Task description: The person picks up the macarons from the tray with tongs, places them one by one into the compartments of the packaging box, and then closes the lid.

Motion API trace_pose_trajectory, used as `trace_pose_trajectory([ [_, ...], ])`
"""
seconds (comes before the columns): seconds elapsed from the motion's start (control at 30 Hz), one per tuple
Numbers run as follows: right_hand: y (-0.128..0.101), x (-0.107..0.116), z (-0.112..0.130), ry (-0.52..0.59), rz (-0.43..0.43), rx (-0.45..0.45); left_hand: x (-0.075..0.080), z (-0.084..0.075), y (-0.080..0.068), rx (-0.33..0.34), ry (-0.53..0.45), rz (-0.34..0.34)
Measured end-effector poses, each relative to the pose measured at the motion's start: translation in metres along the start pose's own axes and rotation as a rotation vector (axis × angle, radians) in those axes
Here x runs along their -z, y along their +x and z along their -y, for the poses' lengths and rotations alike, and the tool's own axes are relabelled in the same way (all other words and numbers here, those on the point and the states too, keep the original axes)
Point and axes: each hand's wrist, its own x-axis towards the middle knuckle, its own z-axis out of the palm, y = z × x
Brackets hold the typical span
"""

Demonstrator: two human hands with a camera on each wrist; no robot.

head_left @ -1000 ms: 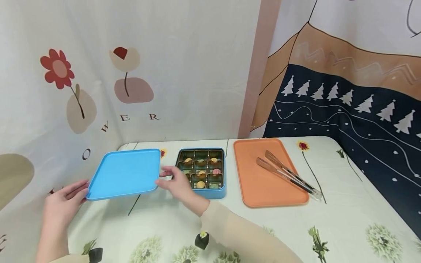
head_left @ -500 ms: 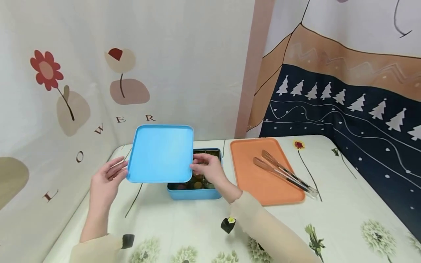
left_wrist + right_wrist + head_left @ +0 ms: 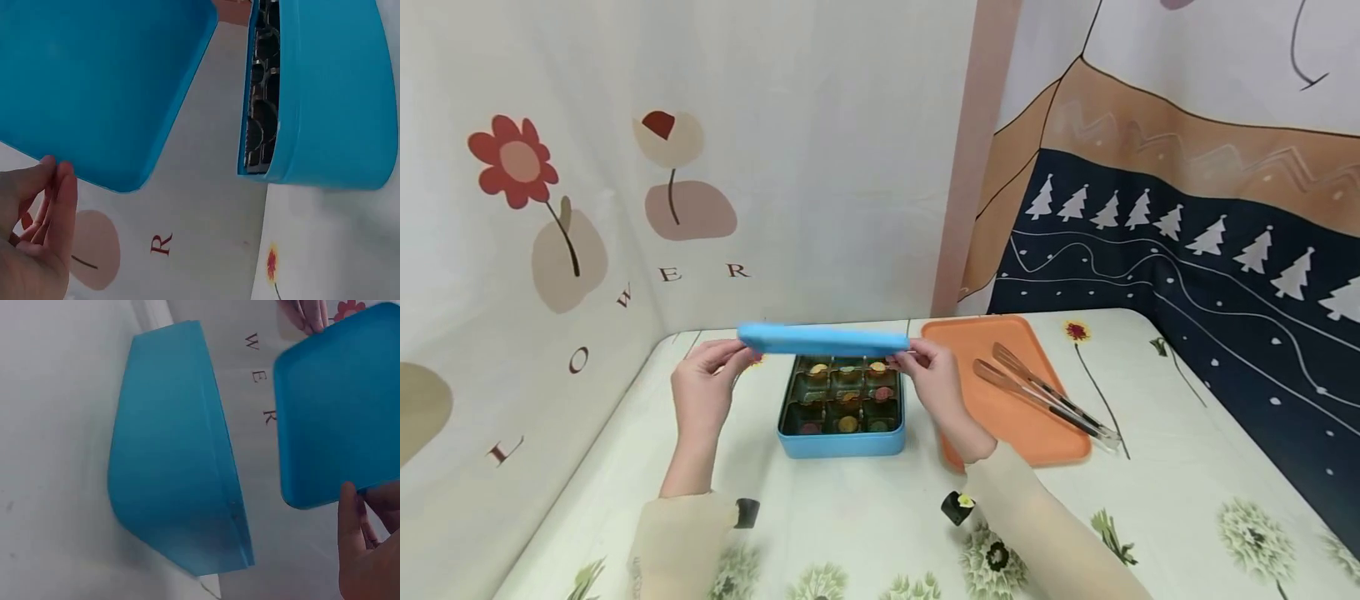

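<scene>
A blue square lid (image 3: 823,340) is held up over the back of a blue tin (image 3: 842,447), tipped so that its edge faces the head camera. My left hand (image 3: 703,387) pinches the lid's left edge, and my right hand (image 3: 936,387) pinches the right edge. Below, the tin stands uncovered on the table. Its divided insert (image 3: 808,387) has small compartments with round cookies (image 3: 847,423) in yellow, pink and green. In the left wrist view the lid (image 3: 94,87) is apart from the tin (image 3: 337,94); its back rows are partly hidden in the head view.
Right of the tin lies an orange tray (image 3: 955,354). A pair of tongs (image 3: 1048,400) with brown tips rests across it, the handle end reaching past the tray's right edge. A printed curtain (image 3: 820,167) rises behind the floral tablecloth (image 3: 850,525).
Both hands have carried the lid from the left of the tin to over it. The lid has tilted from showing its broad face to showing its edge.
</scene>
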Motion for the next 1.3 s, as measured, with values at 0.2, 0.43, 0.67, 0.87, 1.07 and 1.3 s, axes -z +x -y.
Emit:
trace_pose_trajectory([
  [0.2,-0.006,0.004,-0.01,0.014,0.024,-0.086,-0.014,0.005,0.001,0.055,0.026,0.13],
  [0.43,-0.008,-0.001,-0.023,-0.068,0.046,-0.079,-0.032,0.019,-0.001,0.172,0.023,0.316],
  [0.67,-0.007,-0.006,-0.032,-0.133,0.102,-0.099,-0.049,0.035,-0.005,0.155,0.086,0.409],
  [0.87,-0.009,-0.006,-0.04,-0.225,0.142,-0.08,-0.054,0.044,-0.01,0.143,0.134,0.442],
  [1.07,-0.015,-0.006,-0.041,-0.321,0.197,-0.071,-0.053,0.045,-0.016,0.121,0.146,0.439],
  [1.3,-0.015,-0.008,-0.038,-0.46,0.256,-0.071,-0.051,0.051,-0.016,0.122,0.188,0.477],
])
